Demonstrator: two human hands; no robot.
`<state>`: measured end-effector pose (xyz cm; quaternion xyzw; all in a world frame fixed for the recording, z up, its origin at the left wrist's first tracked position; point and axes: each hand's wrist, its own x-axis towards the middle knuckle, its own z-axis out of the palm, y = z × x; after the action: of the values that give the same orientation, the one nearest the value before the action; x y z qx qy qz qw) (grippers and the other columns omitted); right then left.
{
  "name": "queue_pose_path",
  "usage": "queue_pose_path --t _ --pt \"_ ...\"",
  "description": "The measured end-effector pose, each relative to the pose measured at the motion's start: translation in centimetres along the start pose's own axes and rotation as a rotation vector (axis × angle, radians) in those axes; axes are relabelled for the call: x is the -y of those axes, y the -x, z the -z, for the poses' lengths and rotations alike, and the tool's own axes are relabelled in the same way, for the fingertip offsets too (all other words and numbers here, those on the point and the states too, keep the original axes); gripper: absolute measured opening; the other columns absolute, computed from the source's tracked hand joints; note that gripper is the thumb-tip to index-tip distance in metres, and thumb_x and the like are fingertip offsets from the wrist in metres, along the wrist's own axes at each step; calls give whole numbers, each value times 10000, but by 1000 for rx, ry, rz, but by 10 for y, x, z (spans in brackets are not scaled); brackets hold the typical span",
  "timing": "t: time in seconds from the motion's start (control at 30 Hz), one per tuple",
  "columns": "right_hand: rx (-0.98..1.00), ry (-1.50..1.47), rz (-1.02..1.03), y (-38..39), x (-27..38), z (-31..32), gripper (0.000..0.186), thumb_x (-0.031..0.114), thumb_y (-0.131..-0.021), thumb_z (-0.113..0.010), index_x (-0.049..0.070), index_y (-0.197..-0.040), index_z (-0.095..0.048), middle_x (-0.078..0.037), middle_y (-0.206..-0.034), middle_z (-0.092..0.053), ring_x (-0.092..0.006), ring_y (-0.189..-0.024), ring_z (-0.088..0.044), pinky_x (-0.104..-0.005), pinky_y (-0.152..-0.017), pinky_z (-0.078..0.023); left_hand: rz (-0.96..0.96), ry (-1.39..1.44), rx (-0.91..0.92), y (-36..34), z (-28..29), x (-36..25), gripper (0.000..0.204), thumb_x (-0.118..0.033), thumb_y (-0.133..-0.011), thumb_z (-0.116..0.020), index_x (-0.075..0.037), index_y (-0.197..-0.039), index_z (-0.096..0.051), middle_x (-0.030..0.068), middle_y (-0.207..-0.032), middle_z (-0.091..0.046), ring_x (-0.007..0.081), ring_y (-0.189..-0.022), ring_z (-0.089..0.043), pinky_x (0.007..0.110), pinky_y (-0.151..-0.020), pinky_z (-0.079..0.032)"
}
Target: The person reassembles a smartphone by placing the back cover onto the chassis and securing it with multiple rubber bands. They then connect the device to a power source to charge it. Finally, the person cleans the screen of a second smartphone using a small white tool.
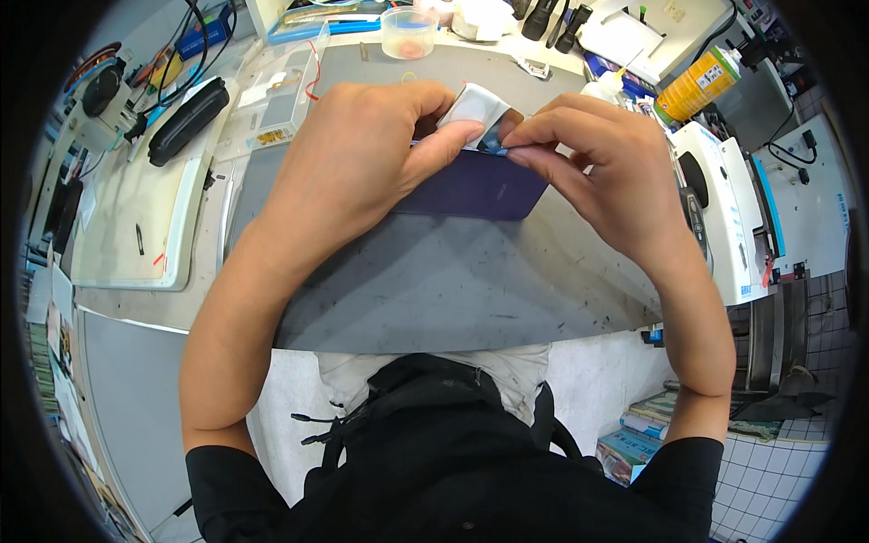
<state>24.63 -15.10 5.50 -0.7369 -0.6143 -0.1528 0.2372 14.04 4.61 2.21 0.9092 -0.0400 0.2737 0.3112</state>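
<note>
A dark purple, smooth panel like a phone's back (489,192) is under my hands on the grey mat (434,290). Above its far edge, a shiny silver-white flat piece (477,102) is tilted up; its exact kind is unclear. My left hand (376,149) is closed on this piece, its thumb pressed on the near face. With thumb and forefinger, my right hand (602,163) pinches the bluish, reflective right end of the same piece. The panel's left part is hidden behind my left hand.
A clear plastic tub (407,34) stands at the back. Left are a clear box (281,109), a black case (188,121) and a pale tray (136,226). On the right are a yellow spray can (697,86), a small bottle (605,86) and a white machine (720,208).
</note>
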Motion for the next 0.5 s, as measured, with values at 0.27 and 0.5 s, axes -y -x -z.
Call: queue_pose_path --t 0.27,0.5 --pt "209 121 16 -20 7 15 99 63 -808 -738 10 -885 -705 -109 -782 -656 -296 -683 -636 -374 -634 -497 -6 15 -9 0 -1 2 284 -273 -911 -674 8 -875 -680 163 -664 -626 311 -570 -591 379 -558 -455" --pt "276 191 -2 -26 10 18 92 53 -775 -740 -2 -835 -696 -135 -740 -641 -321 -681 -629 -395 -625 -484 -35 -42 9 0 -1 3 279 -283 -920 -663 -5 -892 -666 160 -643 -609 321 -562 -581 395 -553 -450"
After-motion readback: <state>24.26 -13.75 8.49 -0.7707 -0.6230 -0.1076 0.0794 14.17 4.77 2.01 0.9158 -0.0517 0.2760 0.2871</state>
